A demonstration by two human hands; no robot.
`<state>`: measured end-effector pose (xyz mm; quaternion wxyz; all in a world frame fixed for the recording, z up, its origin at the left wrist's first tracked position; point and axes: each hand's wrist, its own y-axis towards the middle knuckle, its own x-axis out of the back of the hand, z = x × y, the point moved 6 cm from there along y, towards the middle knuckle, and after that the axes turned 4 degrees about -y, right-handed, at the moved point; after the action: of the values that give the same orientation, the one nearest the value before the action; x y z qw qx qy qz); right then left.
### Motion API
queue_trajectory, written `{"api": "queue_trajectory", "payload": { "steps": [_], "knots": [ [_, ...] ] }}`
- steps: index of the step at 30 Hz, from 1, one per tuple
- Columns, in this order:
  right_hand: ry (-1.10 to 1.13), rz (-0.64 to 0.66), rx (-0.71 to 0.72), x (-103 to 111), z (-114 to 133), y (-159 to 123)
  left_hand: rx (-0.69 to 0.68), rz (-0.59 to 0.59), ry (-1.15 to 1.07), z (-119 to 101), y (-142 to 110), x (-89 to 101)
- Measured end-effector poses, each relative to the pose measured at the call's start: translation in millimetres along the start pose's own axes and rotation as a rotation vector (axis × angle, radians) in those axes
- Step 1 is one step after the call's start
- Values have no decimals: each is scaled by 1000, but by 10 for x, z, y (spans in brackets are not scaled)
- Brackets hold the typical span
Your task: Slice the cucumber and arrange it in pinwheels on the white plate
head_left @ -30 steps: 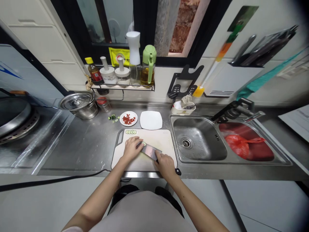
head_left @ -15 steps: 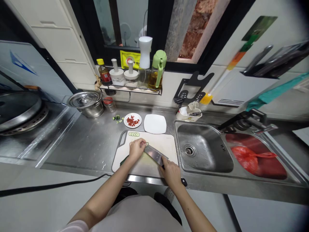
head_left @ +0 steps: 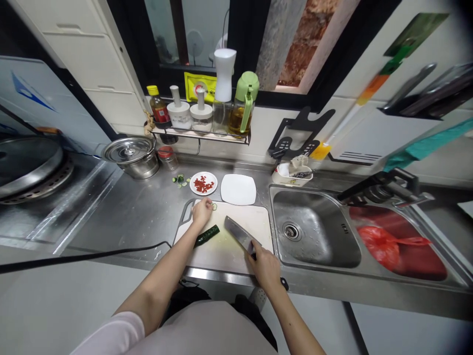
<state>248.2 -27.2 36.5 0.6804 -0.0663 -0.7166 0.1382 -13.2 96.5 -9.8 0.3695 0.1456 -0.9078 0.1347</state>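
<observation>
My left hand (head_left: 202, 213) is over the upper left of the white cutting board (head_left: 240, 259), its fingers pinching a thin cucumber slice (head_left: 214, 207) at the board's surface. Beneath my left forearm lies the dark green cucumber (head_left: 207, 235), cut end toward the middle of the board. My right hand (head_left: 265, 266) grips the handle of a kitchen knife (head_left: 238, 232), whose broad blade points up and left, apart from the cucumber. The row of slices at the board's top left is hidden behind my left hand.
Behind the board stand a plate of chopped red pieces (head_left: 204, 183), a white square plate (head_left: 238, 189) and cucumber scraps (head_left: 180, 180). To the right is the sink (head_left: 314, 227), with a red plastic bag (head_left: 380, 246) beyond. A lidded steel pot (head_left: 136, 158) stands left.
My left hand has moved up and left with a slice, leaving the cucumber uncovered. The knife has come away from my left fingers and stays in my right hand.
</observation>
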Motion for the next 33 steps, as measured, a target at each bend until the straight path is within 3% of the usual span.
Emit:
{"api": "queue_trajectory", "payload": {
  "steps": [9,23,30,33],
  "knots": [
    [29,12,-38,-17,-60,6,-64,0,162,-32,37,-58],
    [76,33,-29,-3,-19,63,-77,-1,185,-39,36,-70],
    [74,68,-50,54,6,78,-53,-100,26,84,-70,104],
    [92,107,-35,39,10,101,-118,-118,-48,140,-224,183]
  ]
}}
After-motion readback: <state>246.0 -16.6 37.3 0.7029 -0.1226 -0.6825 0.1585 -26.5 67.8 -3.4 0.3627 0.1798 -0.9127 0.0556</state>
